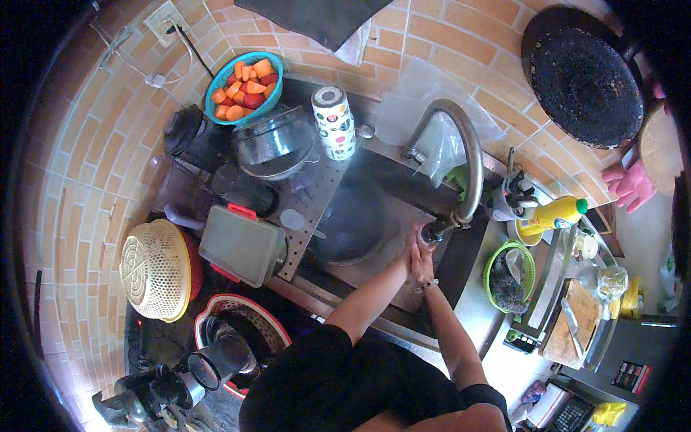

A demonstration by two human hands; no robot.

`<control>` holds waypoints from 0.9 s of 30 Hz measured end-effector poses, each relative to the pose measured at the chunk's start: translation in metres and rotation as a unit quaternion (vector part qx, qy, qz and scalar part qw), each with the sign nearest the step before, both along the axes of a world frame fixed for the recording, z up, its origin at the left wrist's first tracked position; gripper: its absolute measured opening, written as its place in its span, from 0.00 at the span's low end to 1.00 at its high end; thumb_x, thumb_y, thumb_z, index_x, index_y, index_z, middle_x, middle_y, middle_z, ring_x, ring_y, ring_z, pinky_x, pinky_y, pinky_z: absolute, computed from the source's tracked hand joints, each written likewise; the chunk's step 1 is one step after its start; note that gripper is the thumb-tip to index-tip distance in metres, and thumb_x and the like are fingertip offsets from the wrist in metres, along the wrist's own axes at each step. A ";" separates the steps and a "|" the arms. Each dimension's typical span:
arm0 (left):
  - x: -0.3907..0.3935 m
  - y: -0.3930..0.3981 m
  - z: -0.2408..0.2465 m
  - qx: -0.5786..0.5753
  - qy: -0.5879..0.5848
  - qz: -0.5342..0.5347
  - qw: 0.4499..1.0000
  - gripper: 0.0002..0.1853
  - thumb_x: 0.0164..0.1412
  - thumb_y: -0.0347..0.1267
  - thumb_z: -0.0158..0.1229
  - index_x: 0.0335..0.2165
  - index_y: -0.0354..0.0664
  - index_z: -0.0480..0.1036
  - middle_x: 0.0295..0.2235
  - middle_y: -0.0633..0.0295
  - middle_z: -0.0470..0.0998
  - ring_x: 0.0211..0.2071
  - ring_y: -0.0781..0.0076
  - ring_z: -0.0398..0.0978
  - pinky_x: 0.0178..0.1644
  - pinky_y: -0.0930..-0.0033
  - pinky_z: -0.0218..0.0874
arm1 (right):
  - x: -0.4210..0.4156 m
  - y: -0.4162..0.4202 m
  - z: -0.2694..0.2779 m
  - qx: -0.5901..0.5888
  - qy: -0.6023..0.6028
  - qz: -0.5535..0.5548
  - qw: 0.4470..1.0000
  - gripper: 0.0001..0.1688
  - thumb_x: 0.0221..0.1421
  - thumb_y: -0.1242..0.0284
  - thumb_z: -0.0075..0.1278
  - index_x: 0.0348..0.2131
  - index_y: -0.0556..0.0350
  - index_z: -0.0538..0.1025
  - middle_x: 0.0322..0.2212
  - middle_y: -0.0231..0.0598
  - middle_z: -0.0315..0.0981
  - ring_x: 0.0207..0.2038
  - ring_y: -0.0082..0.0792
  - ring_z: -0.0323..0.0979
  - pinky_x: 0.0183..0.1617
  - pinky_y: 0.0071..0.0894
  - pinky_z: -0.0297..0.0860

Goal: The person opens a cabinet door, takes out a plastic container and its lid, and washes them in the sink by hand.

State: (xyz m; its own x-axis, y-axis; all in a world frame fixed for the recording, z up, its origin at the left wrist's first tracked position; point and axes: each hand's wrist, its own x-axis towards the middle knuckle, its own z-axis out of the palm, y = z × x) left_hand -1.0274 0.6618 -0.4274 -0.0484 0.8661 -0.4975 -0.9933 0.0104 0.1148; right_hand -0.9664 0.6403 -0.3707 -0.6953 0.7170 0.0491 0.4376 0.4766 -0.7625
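Note:
My left hand (413,249) and my right hand (423,265) are pressed together under the dark spout end of a curved metal faucet (475,162), over the sink (378,270). A bracelet circles my right wrist. No object shows between the hands, though the palms and some fingers are hidden. Left of them, a large round dark pan or basin (351,232) lies in the sink. Whether water is running cannot be told.
Left stand a lidded plastic container (240,245), a metal pot (275,143), a paper towel roll (345,135) and a blue basket of cut carrots (245,89). Right are a green basket (488,270), a yellow bottle (553,213) and a knife (571,324) on a cutting board (556,343).

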 end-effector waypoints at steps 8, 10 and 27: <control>0.001 -0.012 -0.012 0.018 0.019 -0.030 0.999 0.18 0.51 0.44 0.43 0.32 0.43 0.68 0.31 0.61 0.71 0.32 0.70 0.69 0.39 0.67 0.59 | 0.003 0.030 -0.112 0.020 0.034 -0.078 0.996 0.15 0.49 0.68 0.35 0.31 0.61 0.68 0.27 0.40 0.66 0.30 0.34 0.63 0.34 0.31 0.61; -0.001 -0.012 -0.011 0.024 0.014 -0.035 0.999 0.18 0.51 0.44 0.43 0.33 0.43 0.67 0.31 0.61 0.71 0.32 0.71 0.69 0.38 0.68 0.59 | -0.004 0.036 -0.106 0.020 0.017 -0.103 0.994 0.15 0.49 0.67 0.36 0.29 0.61 0.68 0.25 0.41 0.67 0.28 0.35 0.64 0.32 0.32 0.61; 0.017 -0.016 -0.062 -0.242 0.605 0.015 0.759 0.21 0.54 0.42 0.40 0.21 0.35 0.70 0.19 0.55 0.72 0.20 0.67 0.69 0.26 0.64 0.59 | 0.002 0.059 -0.137 0.009 -0.022 -0.216 0.976 0.18 0.44 0.63 0.42 0.19 0.62 0.71 0.12 0.48 0.68 0.15 0.44 0.67 0.19 0.39 0.63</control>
